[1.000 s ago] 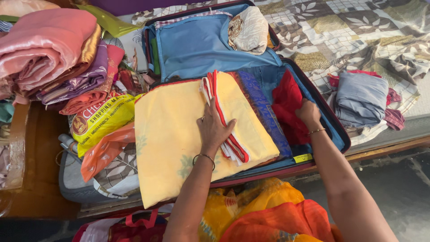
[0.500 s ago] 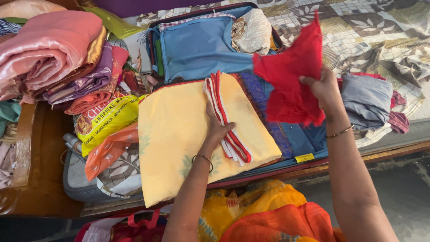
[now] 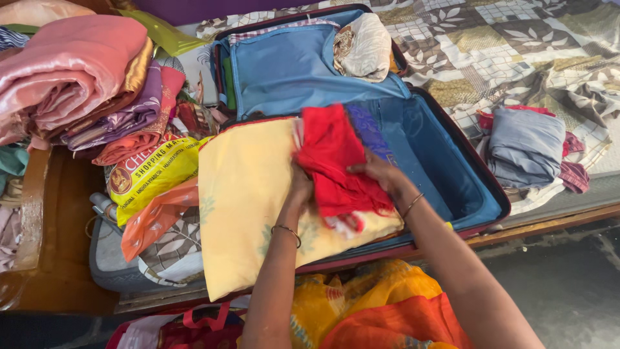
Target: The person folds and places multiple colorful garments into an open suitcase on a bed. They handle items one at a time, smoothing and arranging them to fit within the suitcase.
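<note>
Red cloth (image 3: 336, 161), crumpled and loosely folded, lies on top of the pale yellow folded fabric (image 3: 248, 194) that fills the near-left part of the open blue suitcase (image 3: 445, 174). Both hands are on it: the left hand (image 3: 302, 184) is at its left edge, partly hidden under the cloth, so how far its fingers close cannot be told; the right hand (image 3: 381, 173) lies on its right side, fingers bent against the fabric, and whether they pinch it cannot be told. A red-and-white striped edge (image 3: 341, 223) shows just below the cloth, toward the suitcase's near rim. A blue patterned fabric (image 3: 369, 132) lies just right of the cloth inside the suitcase. Left of the suitcase is a stack of pink and purple folded fabrics (image 3: 84, 77) and a yellow shopping bag (image 3: 152, 171). Right of the suitcase lies a grey folded garment (image 3: 526, 145) on the patterned bedspread (image 3: 516, 45).
</note>
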